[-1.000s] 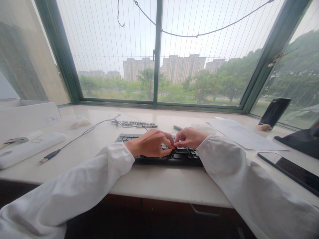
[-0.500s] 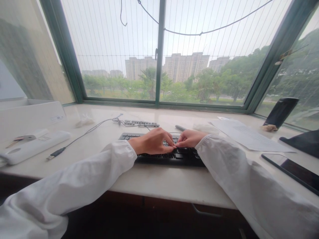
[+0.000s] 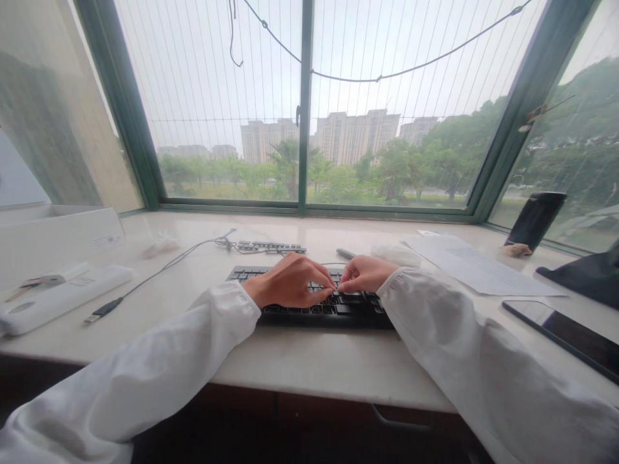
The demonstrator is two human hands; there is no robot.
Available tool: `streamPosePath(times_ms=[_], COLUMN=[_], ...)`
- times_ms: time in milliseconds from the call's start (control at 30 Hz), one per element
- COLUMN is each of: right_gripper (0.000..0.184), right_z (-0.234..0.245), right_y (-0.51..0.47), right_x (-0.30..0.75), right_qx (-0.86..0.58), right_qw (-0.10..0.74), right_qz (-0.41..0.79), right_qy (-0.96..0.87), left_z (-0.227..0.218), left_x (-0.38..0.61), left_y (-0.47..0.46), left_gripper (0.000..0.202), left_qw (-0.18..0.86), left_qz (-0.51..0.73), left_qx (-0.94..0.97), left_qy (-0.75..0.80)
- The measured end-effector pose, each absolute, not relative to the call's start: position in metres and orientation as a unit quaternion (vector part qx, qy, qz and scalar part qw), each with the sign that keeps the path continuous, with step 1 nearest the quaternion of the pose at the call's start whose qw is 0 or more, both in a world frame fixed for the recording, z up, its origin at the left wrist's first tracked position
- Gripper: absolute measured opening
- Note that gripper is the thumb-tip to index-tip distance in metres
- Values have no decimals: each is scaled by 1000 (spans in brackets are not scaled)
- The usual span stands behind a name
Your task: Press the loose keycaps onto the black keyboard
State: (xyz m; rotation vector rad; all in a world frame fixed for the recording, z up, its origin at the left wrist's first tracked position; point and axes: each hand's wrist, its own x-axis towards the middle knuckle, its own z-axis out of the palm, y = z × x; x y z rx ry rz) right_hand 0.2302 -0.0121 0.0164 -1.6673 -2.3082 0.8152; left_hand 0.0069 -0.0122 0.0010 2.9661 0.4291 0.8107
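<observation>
A black keyboard [image 3: 309, 320] lies on the pale counter, partly covered by my hands. Over its middle, my left hand [image 3: 294, 281] has thumb and forefinger pinched together; whatever they hold is too small to make out. My right hand [image 3: 366, 274] is closed just beside it, thumb against curled fingers, its tips close to the left fingertips. Anything in that pinch is hidden too. Some key positions beneath the hands look bare of caps. Behind the keyboard, several loose black keycaps [image 3: 271, 247] lie in rows next to the thin cable.
A cable with a USB plug [image 3: 104, 310] runs along the left, near a white power strip [image 3: 72, 293] and a white box [image 3: 62, 225]. On the right are paper sheets [image 3: 478, 264], a phone [image 3: 561, 332] and a dark cylinder [image 3: 536, 220]. A dark pen-like tool [image 3: 345, 254] lies behind my hands.
The view has shifted slightly. My left thumb and forefinger now form a wider loop with tips still meeting, and a small gap shows between the two hands' fingers.
</observation>
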Motion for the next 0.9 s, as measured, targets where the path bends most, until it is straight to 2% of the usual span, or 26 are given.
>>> streamPosePath(times_ms=[133, 233, 433, 900], right_gripper=[36, 36, 15, 11], right_z=[25, 24, 10, 5], right_y=[-14, -16, -20, -18], right_x=[236, 233, 218, 217], right_qx=[-550, -520, -518, -519], right_qw=[172, 237, 137, 156], right_qz=[244, 235, 169, 120], right_qy=[-780, -786, -828, -832], left_z=[12, 15, 15, 10], left_x=[-3, -8, -16, -46], left_y=[-5, 3, 20, 57], left_gripper=[23, 23, 26, 31], left_qw=[-30, -90, -142, -172], left_qz=[392, 415, 393, 297], left_qx=[894, 858, 820, 778], left_qy=[217, 289, 391, 526])
